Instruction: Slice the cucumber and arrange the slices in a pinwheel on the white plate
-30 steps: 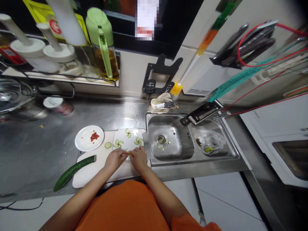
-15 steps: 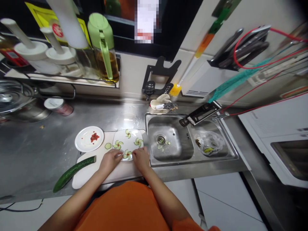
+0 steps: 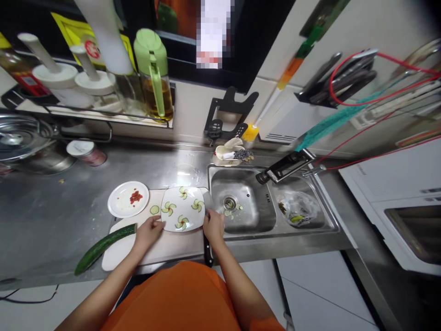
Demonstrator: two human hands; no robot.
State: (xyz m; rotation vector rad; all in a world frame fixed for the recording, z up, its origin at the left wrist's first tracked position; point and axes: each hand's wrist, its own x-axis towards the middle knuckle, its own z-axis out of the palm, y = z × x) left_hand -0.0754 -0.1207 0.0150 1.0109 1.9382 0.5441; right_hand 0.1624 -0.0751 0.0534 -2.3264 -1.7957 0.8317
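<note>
A white square plate (image 3: 182,208) lies on the pale cutting board (image 3: 120,250), with several pinwheels of cucumber slices with red centres on it. My left hand (image 3: 149,233) pinches the plate's left edge, and my right hand (image 3: 213,226) has its fingers at the right edge. Left of the plate are a single cucumber slice (image 3: 154,209) and a round white plate (image 3: 120,206) with small red pieces (image 3: 135,196). A long cucumber (image 3: 99,248) rests partly on the board. The black handle of a knife (image 3: 208,253) shows below my right hand.
At the right is a steel double sink (image 3: 255,220) with slices near the drain and a plastic bag (image 3: 303,209). A pot (image 3: 41,156) and a can (image 3: 87,153) stand at the back left, below a rack with an oil bottle (image 3: 156,92).
My hands have moved apart, from the lower pinwheel out to the left and right edges of the square plate. The knife handle has come into view.
</note>
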